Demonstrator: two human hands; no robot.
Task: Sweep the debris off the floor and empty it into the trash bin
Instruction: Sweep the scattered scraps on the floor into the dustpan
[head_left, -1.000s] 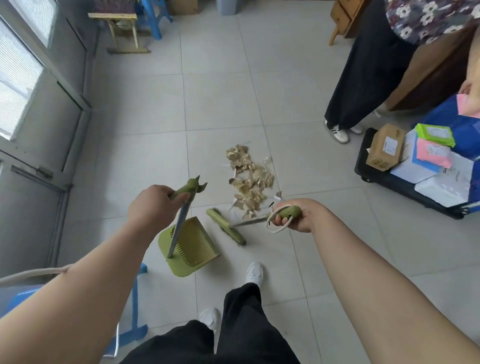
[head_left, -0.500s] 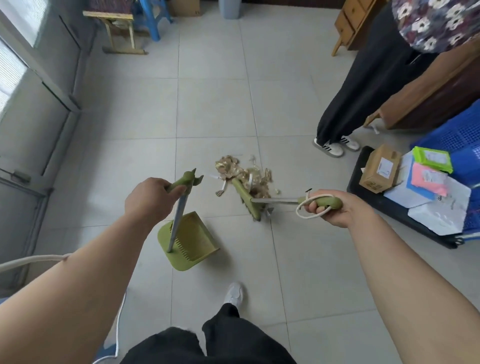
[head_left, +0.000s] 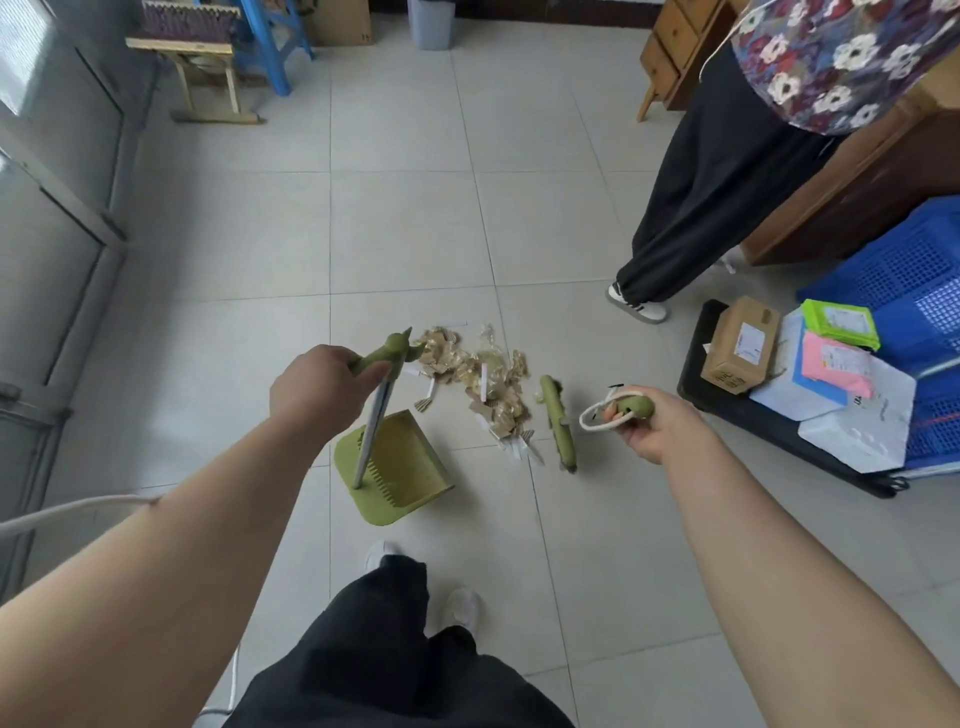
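A heap of tan paper scraps and white strips, the debris (head_left: 483, 382), lies on the grey floor tiles. My left hand (head_left: 317, 389) grips the green top of the dustpan's upright handle. The green dustpan (head_left: 397, 462) rests on the floor just left of the heap, its mouth toward the scraps. My right hand (head_left: 641, 421) is closed on the broom's green handle end, which has a white cord loop. The green broom head (head_left: 558, 423) sits on the floor at the heap's right edge. A grey trash bin (head_left: 431, 23) stands at the far wall.
Another person in black trousers (head_left: 696, 208) stands at right. A black cart (head_left: 727, 405) with a cardboard box and parcels sits beside a blue crate (head_left: 904, 270). A wooden stool (head_left: 197, 78) and blue chair stand far left. My own legs (head_left: 395, 654) are below.
The broom head has moved from behind the heap to its right side. The scraps lie nearer the dustpan. My right hand shifted right; the left hand and dustpan stayed put.
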